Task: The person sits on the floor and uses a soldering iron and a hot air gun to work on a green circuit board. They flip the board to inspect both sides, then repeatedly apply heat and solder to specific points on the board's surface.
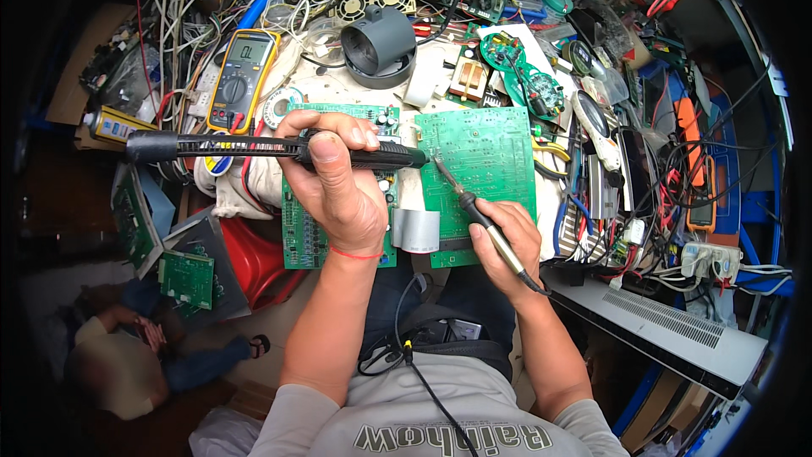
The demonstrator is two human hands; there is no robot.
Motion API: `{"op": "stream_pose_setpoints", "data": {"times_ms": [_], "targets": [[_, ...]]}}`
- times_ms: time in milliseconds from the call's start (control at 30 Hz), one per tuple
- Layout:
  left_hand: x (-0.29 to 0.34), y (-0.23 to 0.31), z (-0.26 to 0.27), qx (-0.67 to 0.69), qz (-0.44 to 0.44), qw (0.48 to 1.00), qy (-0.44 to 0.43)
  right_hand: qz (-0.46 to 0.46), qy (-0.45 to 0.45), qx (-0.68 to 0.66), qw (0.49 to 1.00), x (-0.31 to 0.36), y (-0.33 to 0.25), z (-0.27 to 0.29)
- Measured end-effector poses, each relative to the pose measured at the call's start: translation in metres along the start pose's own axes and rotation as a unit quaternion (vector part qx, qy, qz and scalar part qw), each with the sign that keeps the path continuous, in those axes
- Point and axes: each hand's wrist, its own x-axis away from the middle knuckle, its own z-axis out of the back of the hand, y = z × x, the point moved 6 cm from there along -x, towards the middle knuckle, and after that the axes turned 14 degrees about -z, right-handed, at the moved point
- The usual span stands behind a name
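My left hand (342, 190) is wrapped round a long black solder sucker (241, 146), held level with its narrow end toward the right. In my right hand (512, 245) is a soldering iron (466, 201), gripped like a pen. Its tip slants up and left to a green circuit board (491, 148), close by the sucker's end; whether either touches the board I cannot tell. A second green board (298, 241), carrying components, lies partly hidden under my left hand. A grey ribbon cable (416, 231) spans the gap between the two boards.
A yellow multimeter (243, 76) and a solder reel (282, 107) lie at the left. Grey ring-shaped parts (378, 49) stand behind the boards. Pliers (551, 150), cables and loose electronics crowd the right. A person (118, 355) sits on the floor at lower left.
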Motion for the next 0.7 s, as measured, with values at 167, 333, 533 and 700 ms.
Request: {"op": "stream_pose_setpoints", "data": {"times_ms": [167,333,533,700], "targets": [[0.002,-0.006,0.004,-0.019,-0.006,1.000,0.006,0.003,-0.001,0.007,1.000,-0.001,0.000,-0.001],[0.002,-0.008,0.006,-0.023,0.000,1.000,0.019,-0.003,-0.004,0.001,1.000,-0.001,0.000,-0.001],[0.002,-0.010,0.007,-0.019,0.009,1.000,0.021,0.005,-0.005,-0.001,1.000,-0.001,-0.001,-0.001],[0.003,-0.013,0.008,-0.013,0.011,1.000,0.025,-0.001,-0.005,0.005,1.000,-0.001,0.000,-0.001]]}}
